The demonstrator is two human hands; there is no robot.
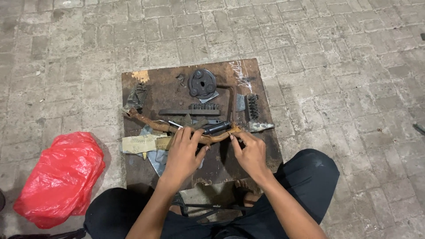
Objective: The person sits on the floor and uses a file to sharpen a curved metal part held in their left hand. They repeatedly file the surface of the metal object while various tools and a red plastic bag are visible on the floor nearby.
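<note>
A person sits low over a small rusty metal surface (265,150) set on a brick-paved floor (354,66). Both hands work on a long, bent, rust-coated rod (150,123) that lies across the near half of the surface, running from the far left edge toward the middle. The left hand (183,152) is closed over the rod near its middle, fingers wrapped on top. The right hand (250,152) pinches the rod's right end between thumb and fingertips.

Just beyond the hands lies a black cylindrical tool (217,128), and farther back a round dark disc with holes (202,83), a flat bar (186,112), a short row of small toothed parts (204,106) and a ridged piece (253,106). Scraps of paper (139,143) sit under the rod's left part. A red plastic bag (59,177) lies on the floor, well apart to the left.

As I judge it, the risks are the rod's flaky rust cutting or slipping in bare fingers, and a sudden swing of its long free end sweeping the loose parts off the surface.
</note>
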